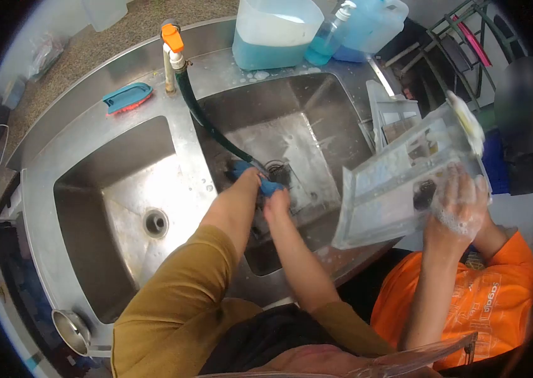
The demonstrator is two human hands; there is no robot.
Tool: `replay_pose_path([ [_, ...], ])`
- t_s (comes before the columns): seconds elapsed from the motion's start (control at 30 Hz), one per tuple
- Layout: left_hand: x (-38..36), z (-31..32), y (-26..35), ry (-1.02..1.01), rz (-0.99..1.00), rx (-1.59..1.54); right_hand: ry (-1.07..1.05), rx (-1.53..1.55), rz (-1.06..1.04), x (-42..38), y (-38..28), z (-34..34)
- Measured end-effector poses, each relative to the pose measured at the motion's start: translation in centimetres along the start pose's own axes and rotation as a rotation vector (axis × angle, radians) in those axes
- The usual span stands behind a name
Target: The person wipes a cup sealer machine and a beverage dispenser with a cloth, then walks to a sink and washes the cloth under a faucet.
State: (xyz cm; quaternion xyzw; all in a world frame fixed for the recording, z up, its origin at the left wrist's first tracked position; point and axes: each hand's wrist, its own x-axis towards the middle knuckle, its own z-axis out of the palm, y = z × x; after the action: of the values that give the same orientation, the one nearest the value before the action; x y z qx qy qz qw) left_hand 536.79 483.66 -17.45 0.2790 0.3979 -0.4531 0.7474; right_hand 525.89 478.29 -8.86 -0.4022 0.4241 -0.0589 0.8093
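Observation:
Both of my hands are down inside the right sink basin [335, 107]. My left hand [252, 175] is closed on a blue cloth [271, 188], part of which bunches out beyond the wrist. My right hand [277, 203] grips the same cloth from nearer my body. Right beside the cloth ends a dark green hose [206, 123], which runs down from a tap with an orange handle [172, 39]. Its tip lies close to my fingers, over the drain. Most of my fingertips are hidden by the cloth and my hands.
The left basin [115, 145] has a round drain. A blue brush [128, 97] lies on the rim behind it. Containers of blue liquid [272, 55] stand at the back. At right, a co-worker in an orange shirt [468, 296] holds a soapy clear plastic bin [398, 183]. A metal pot [71, 331] sits lower left.

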Motion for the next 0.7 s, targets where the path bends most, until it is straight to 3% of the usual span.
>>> replay_pose_path([
  [0.1, 0.1, 0.5, -0.6, 0.04, 0.043, -0.024, -0.216, -0.063, -0.1, -1.4, -1.4, -1.9],
  [0.13, 0.4, 0.5, -1.0, 0.055, 0.059, -0.031, -0.034, -0.171, -0.133, -2.9, -2.0, -2.1],
  [0.23, 1.2, 0.2, -1.9, 0.096, 0.097, -0.055, -0.084, -0.32, -0.093, -6.5, -4.4, -3.5],
  [0.57, 1.0, 2.3, -1.5, 0.074, 0.097, 0.015, -0.189, -0.385, -0.186, -12.3, -8.3, -5.7],
  [0.63, 4.0, 0.5, -0.5, 0.098, 0.065, 0.048, -0.184, -0.559, -0.151, -13.4, -8.9, -6.4],
  [0.67, 6.7, -1.1, 0.2, 0.115, 0.04, 0.061, -0.226, -0.516, -0.341, -13.0, -7.6, -7.3],
  [0.7, 9.3, -2.5, 0.6, 0.129, 0.019, 0.069, -0.222, -0.562, -0.342, -13.3, -7.7, -7.8],
])
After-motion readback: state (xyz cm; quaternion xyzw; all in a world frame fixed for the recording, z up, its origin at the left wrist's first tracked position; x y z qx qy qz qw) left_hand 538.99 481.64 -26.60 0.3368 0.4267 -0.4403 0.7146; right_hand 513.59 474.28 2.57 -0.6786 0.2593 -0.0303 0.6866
